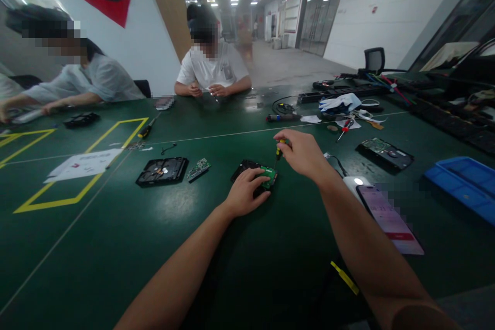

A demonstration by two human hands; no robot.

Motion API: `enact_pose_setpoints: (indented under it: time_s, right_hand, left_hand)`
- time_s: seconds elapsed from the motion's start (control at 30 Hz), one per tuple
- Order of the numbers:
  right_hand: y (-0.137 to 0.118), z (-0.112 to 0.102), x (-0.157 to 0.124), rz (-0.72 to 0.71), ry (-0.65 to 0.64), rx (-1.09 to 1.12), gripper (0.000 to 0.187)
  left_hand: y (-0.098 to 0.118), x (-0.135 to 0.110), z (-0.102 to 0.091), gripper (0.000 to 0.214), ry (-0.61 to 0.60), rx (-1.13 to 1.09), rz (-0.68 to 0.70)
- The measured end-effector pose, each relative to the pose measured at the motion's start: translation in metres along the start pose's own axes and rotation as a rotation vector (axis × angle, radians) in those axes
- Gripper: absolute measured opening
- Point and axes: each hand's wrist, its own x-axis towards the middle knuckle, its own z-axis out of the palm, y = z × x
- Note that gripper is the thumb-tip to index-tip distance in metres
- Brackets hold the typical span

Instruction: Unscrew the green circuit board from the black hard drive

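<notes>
My left hand (245, 192) lies on a black hard drive (243, 168) on the green table, fingers curled over its near edge beside the green circuit board (269, 176) fixed to it. My right hand (303, 152) is closed around a small yellow-and-black screwdriver (278, 150), held upright with its tip down on the circuit board. A second hard drive (162, 170) lies to the left with a loose green circuit board (199, 168) next to it.
A phone (389, 216) lies under my right forearm, with a blue tray (462, 183) further right. Another hard drive (384, 152) is at the right. Two people sit across the table. Yellow tape (79, 193) marks a rectangle at left, with a paper sheet.
</notes>
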Motion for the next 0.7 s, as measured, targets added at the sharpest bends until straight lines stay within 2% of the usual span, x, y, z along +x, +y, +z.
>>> enact_pose_setpoints:
  time_s: [0.13, 0.23, 0.47, 0.7]
  right_hand:
    - [-0.0005, 0.0029, -0.0001, 0.095, 0.019, -0.020, 0.011]
    - [0.0007, 0.0052, 0.0005, 0.119, 0.035, -0.039, 0.016]
    - [0.0033, 0.0042, 0.0006, 0.020, 0.034, -0.046, 0.007]
    - [-0.0007, 0.0041, 0.0011, -0.025, 0.008, -0.021, 0.013]
  left_hand:
    - [0.0002, -0.0005, -0.0007, 0.047, -0.004, 0.007, 0.002]
    - [0.0009, -0.0006, -0.0011, 0.047, -0.004, 0.013, 0.005]
    - [0.0029, 0.0006, -0.0024, 0.044, 0.009, 0.008, 0.010]
    - [0.0017, 0.0005, -0.0022, 0.046, -0.003, 0.008, 0.002]
